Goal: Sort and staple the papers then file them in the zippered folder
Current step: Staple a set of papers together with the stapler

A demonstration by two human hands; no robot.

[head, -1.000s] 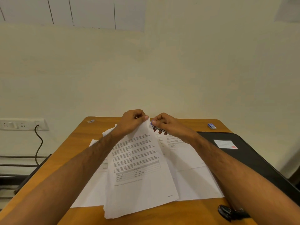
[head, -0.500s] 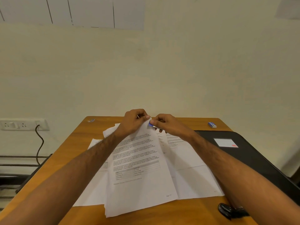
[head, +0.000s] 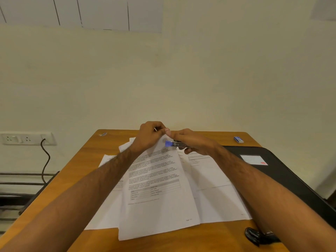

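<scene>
The fingers (head: 166,131) of the left hand (head: 149,136) are curled and pinch the top corner of a printed sheet (head: 156,188), lifting that corner off the counter (head: 87,160); the fingers (head: 188,151) of the right hand (head: 192,142) are wrapped round a small stapler (head: 175,143), blue at its tip and metal behind, and its blue end sits right against the pinched corner; whether the sheet's edge lies inside the stapler's mouth cannot be made out. Both forearms reach in from the near edge and meet at the far middle of the counter.

The held sheet, with text and a small table printed on it, slopes down toward the near edge and rests on top of other papers (head: 218,202) spread flat to either side of it; one more sheet corner (head: 125,145) pokes out behind the left wrist.

To the right of the papers lies a black zippered folder (head: 283,171) with a white label (head: 253,159) bearing a red mark; its near end runs off toward the right edge of view. A small blue and white box (head: 238,139) sits at the far right corner of the counter; a tiny scrap (head: 103,134) lies at the far left corner; a black object (head: 254,234) sits at the near edge beneath the right forearm. On the wall to the left is a socket plate (head: 27,138) with a dark cable (head: 45,160) hanging from it.
</scene>
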